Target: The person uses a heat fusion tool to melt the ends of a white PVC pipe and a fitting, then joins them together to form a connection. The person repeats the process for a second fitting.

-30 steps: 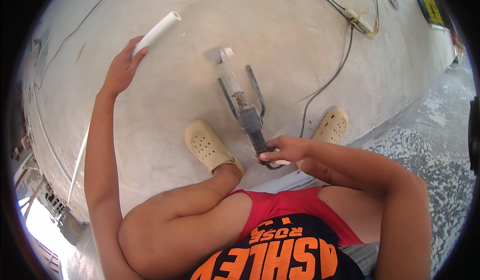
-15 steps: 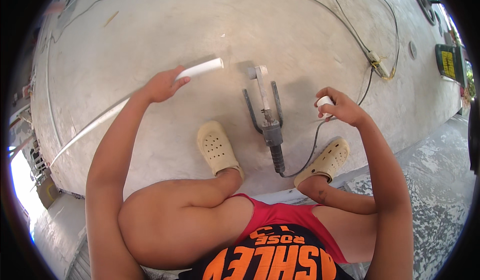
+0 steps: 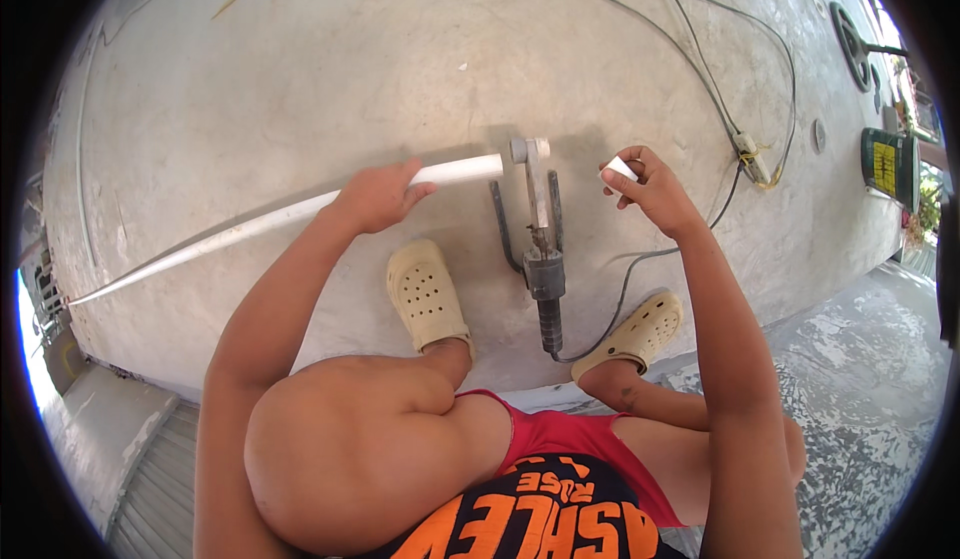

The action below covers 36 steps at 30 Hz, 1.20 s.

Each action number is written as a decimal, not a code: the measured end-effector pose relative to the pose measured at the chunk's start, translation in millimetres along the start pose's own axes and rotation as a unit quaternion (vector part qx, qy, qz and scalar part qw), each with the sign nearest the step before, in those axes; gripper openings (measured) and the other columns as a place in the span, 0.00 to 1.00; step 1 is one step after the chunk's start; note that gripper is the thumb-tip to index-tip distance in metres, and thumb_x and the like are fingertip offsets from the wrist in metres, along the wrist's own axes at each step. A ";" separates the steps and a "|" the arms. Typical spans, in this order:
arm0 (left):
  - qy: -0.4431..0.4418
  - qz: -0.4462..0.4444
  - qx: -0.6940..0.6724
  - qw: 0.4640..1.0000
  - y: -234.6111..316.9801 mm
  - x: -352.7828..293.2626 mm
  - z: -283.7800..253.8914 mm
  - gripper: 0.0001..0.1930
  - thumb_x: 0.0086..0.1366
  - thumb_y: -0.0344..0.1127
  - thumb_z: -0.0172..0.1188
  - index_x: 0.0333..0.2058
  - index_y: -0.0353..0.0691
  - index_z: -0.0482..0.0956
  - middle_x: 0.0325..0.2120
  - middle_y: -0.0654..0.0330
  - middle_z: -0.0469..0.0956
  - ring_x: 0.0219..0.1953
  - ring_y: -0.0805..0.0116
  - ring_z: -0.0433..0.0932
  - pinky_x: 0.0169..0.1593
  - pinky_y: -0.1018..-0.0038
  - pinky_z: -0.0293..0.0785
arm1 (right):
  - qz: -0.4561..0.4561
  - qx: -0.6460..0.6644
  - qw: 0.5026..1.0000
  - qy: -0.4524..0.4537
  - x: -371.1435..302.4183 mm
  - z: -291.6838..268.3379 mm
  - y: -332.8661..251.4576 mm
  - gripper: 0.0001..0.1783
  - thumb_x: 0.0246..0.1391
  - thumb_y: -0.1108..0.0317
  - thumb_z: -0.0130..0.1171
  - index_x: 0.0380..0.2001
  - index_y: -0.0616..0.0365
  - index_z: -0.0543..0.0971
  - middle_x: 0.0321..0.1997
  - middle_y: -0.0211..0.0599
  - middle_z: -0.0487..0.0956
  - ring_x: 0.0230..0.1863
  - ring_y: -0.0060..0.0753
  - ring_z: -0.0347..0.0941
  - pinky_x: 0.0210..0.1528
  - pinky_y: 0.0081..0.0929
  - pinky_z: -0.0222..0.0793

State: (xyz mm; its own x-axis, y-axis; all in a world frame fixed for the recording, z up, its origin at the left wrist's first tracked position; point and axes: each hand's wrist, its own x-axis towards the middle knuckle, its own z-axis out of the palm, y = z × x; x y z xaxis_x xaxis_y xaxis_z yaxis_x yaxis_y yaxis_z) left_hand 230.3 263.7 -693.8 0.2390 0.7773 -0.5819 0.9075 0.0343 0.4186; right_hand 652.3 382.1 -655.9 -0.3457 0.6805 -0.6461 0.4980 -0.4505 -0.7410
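Note:
My left hand [image 3: 378, 197] is wrapped around a long white plastic pipe [image 3: 285, 212], just behind its end. That end is close to the left side of the heating head of a pipe welding iron [image 3: 545, 275], apart from it by a small gap. The iron stands on a forked dark metal stand [image 3: 503, 227], its black handle toward me. To the right of the head, my right hand [image 3: 652, 195] pinches a short white pipe fitting [image 3: 619, 170]. Its fingers partly cover the fitting.
A cable runs from the iron's handle to an extension socket [image 3: 752, 159] tied with yellow cord. A green container [image 3: 888, 167] with a yellow label is at the far right, below a dark wheel [image 3: 851, 46]. My feet in beige clogs [image 3: 426, 294] flank the iron.
My left hand has moved right with the pipe, bringing its end closer to the heating head. My right hand has shifted left and upward with the fitting, which is now turned differently.

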 end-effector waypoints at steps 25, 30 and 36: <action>-0.085 -0.014 -0.038 0.996 2.5 15.1 -30.5 0.31 0.80 0.65 0.45 0.57 0.41 0.73 0.39 0.43 0.84 0.45 0.42 0.82 0.50 0.50 0.76 | -0.024 0.112 0.992 -0.059 50.8 53.9 5.6 0.31 0.75 0.45 0.57 0.61 0.64 0.80 0.41 0.31 0.81 0.37 0.20 0.72 0.38 0.21 0.69; -0.084 -0.003 -0.049 0.995 0.9 14.2 -30.1 0.30 0.80 0.65 0.46 0.56 0.42 0.74 0.39 0.43 0.83 0.45 0.42 0.81 0.49 0.51 0.75 | -0.027 0.098 0.993 -0.052 51.3 55.6 2.5 0.31 0.75 0.45 0.57 0.60 0.64 0.81 0.40 0.30 0.81 0.37 0.19 0.72 0.38 0.21 0.69; -0.071 0.005 -0.057 0.996 3.8 20.1 -33.4 0.30 0.80 0.65 0.46 0.56 0.42 0.75 0.38 0.43 0.83 0.43 0.42 0.81 0.48 0.51 0.75 | -0.022 0.093 0.994 -0.058 57.2 52.9 2.3 0.31 0.75 0.44 0.57 0.59 0.65 0.81 0.39 0.29 0.81 0.36 0.19 0.72 0.38 0.21 0.68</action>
State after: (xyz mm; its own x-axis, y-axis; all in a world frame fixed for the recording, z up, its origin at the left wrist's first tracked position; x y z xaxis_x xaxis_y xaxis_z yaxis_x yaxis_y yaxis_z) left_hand 227.0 300.5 -680.6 0.3011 0.6817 -0.6668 0.8618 0.1047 0.4963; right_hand 591.5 389.4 -704.3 -0.4585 0.6350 -0.6217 0.3289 -0.5287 -0.7825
